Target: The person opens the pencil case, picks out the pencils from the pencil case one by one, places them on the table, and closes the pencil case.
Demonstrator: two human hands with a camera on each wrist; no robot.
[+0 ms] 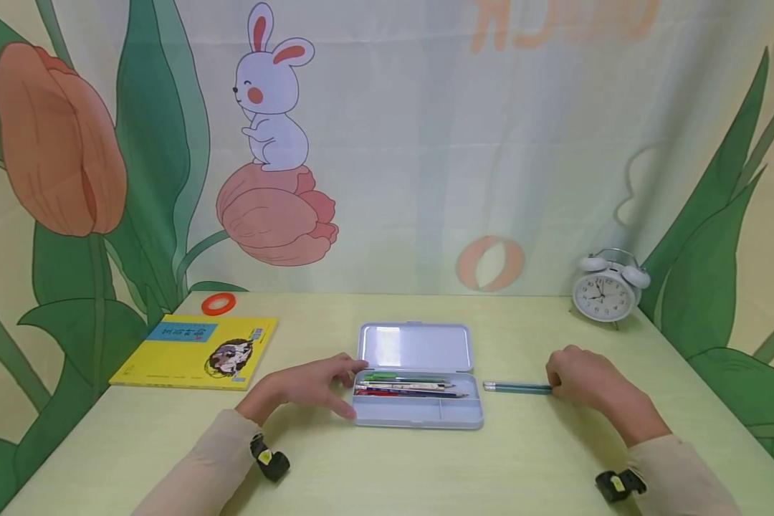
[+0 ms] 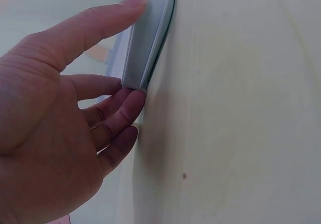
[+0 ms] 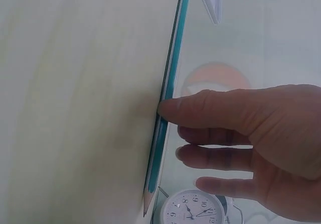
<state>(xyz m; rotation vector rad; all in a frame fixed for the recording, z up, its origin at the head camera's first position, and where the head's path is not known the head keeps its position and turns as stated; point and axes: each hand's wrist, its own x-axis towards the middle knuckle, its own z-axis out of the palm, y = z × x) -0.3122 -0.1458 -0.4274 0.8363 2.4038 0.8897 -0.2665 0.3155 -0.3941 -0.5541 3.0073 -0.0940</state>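
A white plastic pencil case (image 1: pixel 418 423) lies with its lid (image 1: pixel 416 347) folded back on the table. Several pens and pencils (image 1: pixel 406 387) lie in its rear compartment, one with a green barrel and one with red on it. My left hand (image 1: pixel 306 387) holds the case by its left end, thumb at the front corner and fingertips near the hinge. To the right of the case, my right hand (image 1: pixel 590 380) pinches two teal pencils (image 1: pixel 516 388) lying side by side. Their eraser ends face the case, and a sharpened tip (image 3: pixel 147 204) shows in the right wrist view.
A yellow book (image 1: pixel 187 358) lies at the left, with an orange-red ring (image 1: pixel 218 304) behind it. A white twin-bell alarm clock (image 1: pixel 606 292) stands at the back right. Behind the table (image 1: pixel 387 473) hangs a printed curtain (image 1: pixel 413 143).
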